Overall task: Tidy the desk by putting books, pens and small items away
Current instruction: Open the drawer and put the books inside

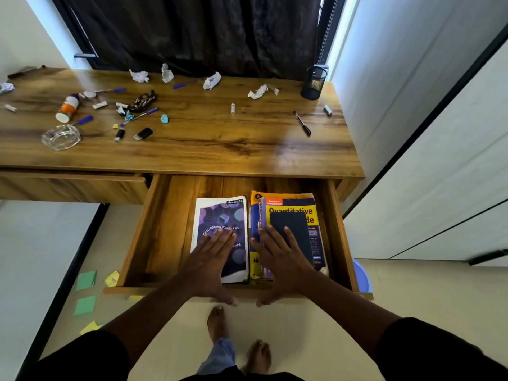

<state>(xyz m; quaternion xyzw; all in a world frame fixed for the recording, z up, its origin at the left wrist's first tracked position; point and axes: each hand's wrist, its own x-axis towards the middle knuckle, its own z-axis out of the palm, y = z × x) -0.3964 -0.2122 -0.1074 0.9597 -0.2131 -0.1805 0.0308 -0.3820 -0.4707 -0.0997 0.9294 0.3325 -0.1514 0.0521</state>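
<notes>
Drawer (154,232) pulled out under the tabletop (192,144), both my hands inside it. Left hand (211,259) lies flat, fingers straight and spread, pressing on the purple notebook (220,215). Right hand (280,257) also flat with fingers straight, resting on the yellow book (291,213) and touching the dark tablet case (292,224) that lies on top of that book. Neither hand grips anything. Notebook and book lie side by side, touching or nearly so, toward the drawer's right half; left part of the drawer floor is bare wood.

On the tabletop behind: black pen (302,123) near the right, mesh pen holder (314,82) at the back right corner, crumpled paper (211,80) along the back edge, blue pens (138,116), a glass ashtray (61,137), an orange-labelled bottle (68,108) lying on its side, two small black caps or drives (143,133), can't tell which. Sticky notes (85,280) on the floor left of the drawer. Nothing lies over the books but my hands.
</notes>
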